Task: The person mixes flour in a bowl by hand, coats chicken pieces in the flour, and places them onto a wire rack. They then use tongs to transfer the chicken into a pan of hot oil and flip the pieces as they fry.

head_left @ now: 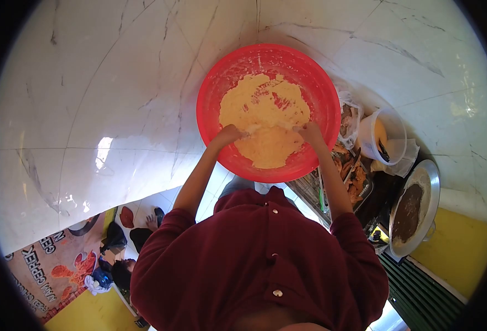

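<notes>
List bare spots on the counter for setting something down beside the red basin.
Bare: the marble counter left of and beyond the red basin. Crowded: the right side, where a bag of fried pieces, white bucket and metal pan sit packed. Both hands, left hand and right hand, are in the dough.

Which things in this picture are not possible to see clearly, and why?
Head view only:
- Fingertips of left hand and right hand: buried in the yellow dough.
- Bottom of the red basin: covered by dough.
- White bucket contents: too small and partly hidden by its wall.
- Fried pieces on the tray: partly behind the right forearm.
- Printed sign: cut by the lens edge.
</notes>
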The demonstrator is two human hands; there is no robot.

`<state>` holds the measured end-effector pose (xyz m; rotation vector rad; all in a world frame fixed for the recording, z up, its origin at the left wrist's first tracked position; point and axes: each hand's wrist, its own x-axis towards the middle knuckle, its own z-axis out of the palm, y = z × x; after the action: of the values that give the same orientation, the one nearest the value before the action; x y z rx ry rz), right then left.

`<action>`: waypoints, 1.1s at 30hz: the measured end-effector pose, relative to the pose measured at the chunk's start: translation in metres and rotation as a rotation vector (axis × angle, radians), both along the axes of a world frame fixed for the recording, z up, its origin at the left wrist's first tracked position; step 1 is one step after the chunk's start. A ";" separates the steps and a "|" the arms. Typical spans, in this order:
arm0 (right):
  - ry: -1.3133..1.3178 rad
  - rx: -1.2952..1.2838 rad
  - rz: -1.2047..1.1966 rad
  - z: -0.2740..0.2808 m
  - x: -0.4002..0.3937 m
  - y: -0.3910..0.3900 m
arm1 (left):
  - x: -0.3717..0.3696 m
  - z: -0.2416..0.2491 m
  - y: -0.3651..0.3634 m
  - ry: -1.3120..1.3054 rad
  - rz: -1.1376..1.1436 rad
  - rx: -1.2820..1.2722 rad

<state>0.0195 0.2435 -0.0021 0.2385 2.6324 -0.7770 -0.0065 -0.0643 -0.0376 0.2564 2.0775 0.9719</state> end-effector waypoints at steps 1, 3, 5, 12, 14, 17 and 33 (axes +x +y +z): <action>-0.035 0.010 -0.099 0.010 -0.001 0.000 | -0.002 0.000 -0.002 0.031 0.190 0.042; 0.158 -0.065 -0.273 -0.024 -0.007 0.001 | -0.005 0.007 0.001 0.060 0.379 0.081; 0.356 -0.140 -0.445 -0.037 -0.013 -0.007 | -0.010 0.026 0.024 0.222 0.641 -0.189; 0.108 0.037 -0.071 -0.013 -0.018 -0.085 | -0.008 0.039 0.081 0.012 0.172 -0.442; 0.155 0.093 -0.129 -0.014 -0.025 -0.070 | -0.018 0.033 0.064 0.282 0.300 -0.545; 0.242 0.270 -0.184 -0.019 -0.044 -0.052 | -0.037 0.036 0.056 0.573 0.415 -0.636; -0.462 0.432 0.503 -0.062 -0.005 -0.082 | 0.020 0.028 0.102 0.292 -0.241 -0.798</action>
<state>0.0146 0.1618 -0.0640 -0.1216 2.2330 0.0215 0.0135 0.0378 -0.0092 0.2244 2.4495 -0.0817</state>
